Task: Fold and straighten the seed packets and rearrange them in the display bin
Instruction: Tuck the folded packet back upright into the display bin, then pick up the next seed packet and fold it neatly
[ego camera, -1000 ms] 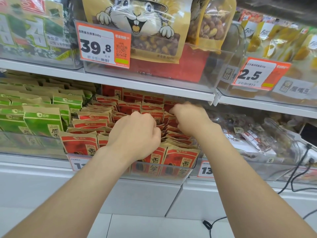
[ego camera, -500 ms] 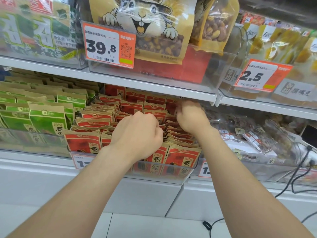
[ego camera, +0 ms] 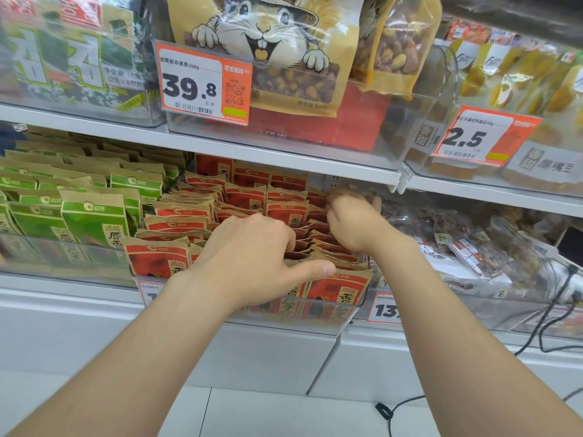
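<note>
Red and tan seed packets (ego camera: 285, 212) stand in rows inside a clear display bin (ego camera: 328, 321) on the lower shelf. My left hand (ego camera: 252, 263) sits over the middle rows near the front. Its fingers curl down between packets while its thumb lies straight along the tops of the front packets (ego camera: 339, 290), bracketing a bunch. My right hand (ego camera: 350, 216) is deeper in, at the back right of the bin and blurred. Its fingers curl round packet tops there, and the fingertips are hidden.
Green seed packets (ego camera: 91, 219) fill the bin to the left. Clear bagged snacks (ego camera: 467, 247) lie in the bin to the right. The upper shelf edge (ego camera: 284, 152) hangs close above the hands, carrying large nut bags and orange price tags (ego camera: 205, 85). Black cables (ego camera: 555, 326) dangle at right.
My right hand moved further back and up into the bin's rear right corner. My left thumb has come out straight along the front packets. The camera moved closer.
</note>
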The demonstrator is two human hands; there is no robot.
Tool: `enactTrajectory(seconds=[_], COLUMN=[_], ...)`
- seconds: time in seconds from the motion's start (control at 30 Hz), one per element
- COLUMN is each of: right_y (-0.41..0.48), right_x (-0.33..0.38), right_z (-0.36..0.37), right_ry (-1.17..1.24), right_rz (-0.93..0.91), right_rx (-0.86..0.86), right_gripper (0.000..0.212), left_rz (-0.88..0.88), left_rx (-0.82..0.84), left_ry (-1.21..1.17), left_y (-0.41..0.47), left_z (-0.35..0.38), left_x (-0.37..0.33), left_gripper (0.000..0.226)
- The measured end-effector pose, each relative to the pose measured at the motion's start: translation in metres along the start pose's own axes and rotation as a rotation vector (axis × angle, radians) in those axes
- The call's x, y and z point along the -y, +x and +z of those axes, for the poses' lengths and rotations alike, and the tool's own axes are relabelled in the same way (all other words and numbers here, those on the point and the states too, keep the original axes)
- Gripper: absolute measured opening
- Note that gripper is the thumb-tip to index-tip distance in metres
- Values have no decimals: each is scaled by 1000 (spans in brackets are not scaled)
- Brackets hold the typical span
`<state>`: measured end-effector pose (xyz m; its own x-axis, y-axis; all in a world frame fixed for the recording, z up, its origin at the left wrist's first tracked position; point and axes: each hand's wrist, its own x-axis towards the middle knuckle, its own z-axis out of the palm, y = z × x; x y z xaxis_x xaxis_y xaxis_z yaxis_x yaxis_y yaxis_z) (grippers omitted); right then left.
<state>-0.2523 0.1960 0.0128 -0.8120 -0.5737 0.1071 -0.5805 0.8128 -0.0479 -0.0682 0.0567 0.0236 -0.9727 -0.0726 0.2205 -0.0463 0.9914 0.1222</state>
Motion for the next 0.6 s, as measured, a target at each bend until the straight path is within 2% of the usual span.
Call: enactTrajectory(seconds=[0.17,0.37,0.47,0.6], right_y=[-21,-59,-79,-107], right_x=[-6,-5,-7,-1], right_z=[-3,-19,-29,-51], right_ry=[-33,-112,-32,126], right_rz=[-154,-295,-333,-350], right_rx=[-137,-371,-598,-947], right_gripper=[28,35,26,14], left_rz=[17,-19,-41,-109], left_rx=[64,40,-5,-167], left_ry=[21,32,0,-172], left_y=[-14,-21,-27,-37], left_z=[-2,3,1,-6], left_x=[3,-2,-5,-16], left_gripper=[58,36,28,31])
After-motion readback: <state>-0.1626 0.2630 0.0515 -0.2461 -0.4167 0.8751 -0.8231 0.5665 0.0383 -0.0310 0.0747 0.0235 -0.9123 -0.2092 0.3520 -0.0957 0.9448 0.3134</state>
